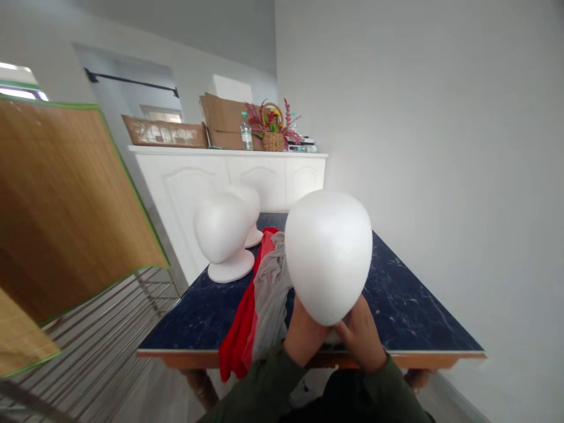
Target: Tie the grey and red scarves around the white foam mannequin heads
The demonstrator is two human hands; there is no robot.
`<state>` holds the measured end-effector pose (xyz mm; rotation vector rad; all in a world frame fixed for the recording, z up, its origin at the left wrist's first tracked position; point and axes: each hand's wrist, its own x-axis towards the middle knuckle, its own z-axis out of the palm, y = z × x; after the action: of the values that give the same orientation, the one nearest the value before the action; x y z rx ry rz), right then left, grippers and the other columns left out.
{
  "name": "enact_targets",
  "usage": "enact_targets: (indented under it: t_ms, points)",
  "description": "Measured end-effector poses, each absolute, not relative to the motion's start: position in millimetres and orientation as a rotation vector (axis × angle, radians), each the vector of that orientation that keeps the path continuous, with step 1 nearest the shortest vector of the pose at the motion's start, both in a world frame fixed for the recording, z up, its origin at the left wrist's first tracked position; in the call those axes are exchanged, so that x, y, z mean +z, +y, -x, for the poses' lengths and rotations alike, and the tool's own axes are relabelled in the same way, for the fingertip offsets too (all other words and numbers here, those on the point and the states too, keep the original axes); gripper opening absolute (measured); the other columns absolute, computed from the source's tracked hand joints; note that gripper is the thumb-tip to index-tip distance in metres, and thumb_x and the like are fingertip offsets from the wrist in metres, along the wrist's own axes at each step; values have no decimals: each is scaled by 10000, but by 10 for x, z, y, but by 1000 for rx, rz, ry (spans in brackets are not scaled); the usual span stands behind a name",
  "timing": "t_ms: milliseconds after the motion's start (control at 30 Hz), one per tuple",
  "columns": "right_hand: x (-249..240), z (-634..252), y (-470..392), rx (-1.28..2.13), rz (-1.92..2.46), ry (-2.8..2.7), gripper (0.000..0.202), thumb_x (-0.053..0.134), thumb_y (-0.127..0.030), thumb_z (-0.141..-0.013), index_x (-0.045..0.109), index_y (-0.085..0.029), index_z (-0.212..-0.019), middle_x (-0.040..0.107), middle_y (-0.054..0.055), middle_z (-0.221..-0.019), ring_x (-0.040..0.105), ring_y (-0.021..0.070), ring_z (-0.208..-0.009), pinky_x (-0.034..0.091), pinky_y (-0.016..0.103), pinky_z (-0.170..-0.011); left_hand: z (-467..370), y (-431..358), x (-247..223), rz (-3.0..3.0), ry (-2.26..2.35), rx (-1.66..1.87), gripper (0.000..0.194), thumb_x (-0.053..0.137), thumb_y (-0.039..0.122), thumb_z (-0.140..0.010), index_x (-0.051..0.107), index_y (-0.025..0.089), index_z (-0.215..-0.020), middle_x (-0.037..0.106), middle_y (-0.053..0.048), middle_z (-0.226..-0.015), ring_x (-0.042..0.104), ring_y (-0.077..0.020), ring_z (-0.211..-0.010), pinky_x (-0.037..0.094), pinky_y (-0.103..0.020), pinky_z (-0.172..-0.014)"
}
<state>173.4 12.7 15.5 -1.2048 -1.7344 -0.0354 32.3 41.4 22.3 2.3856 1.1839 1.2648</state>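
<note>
A white mannequin head [328,252] stands close in front of me at the near edge of the table, its smooth crown towards me. My left hand [306,333] reaches under it from the left, and my right hand [362,336] from the right. Both are closed about its narrow lower part; the head hides most of my fingers. Left of it, grey, pink and red scarves lie lengthwise; the grey scarf [272,294] is nearest the head, and the red scarf [241,326] hangs over the front edge.
Two more white mannequin heads stand on the left of the dark blue marbled table [409,305], the nearer mannequin head [222,229] on a round base. Behind is a white cabinet [194,182] with boxes, a bottle [246,132] and a flower basket [273,141]. A metal rack [110,317] stands left.
</note>
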Motion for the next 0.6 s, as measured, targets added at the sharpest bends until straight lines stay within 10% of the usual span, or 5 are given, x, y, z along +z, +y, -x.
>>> enact_targets:
  t_ms: [400,600]
  points:
    - [-204,-2136,552,207,1415,-1577,577,591,-337,-715,419,-108,-1217,564,173,-1160,539,291,-1082,440,416,-894,-486,665,-60,-2298,1047,1154,790,635,300,-679,261,173,-1364,355,-163,-1390,328,-304,-1283,296,-459,-1047]
    - [-406,-2031,125,-2,1520,-1335,470,555,-436,-769,485,-105,-1096,560,173,-1060,530,296,-996,426,453,-854,386,443,-43,-2237,2063,939,666,553,409,-743,394,58,-1287,435,-206,-1313,370,-332,-1240,297,-465,-1017]
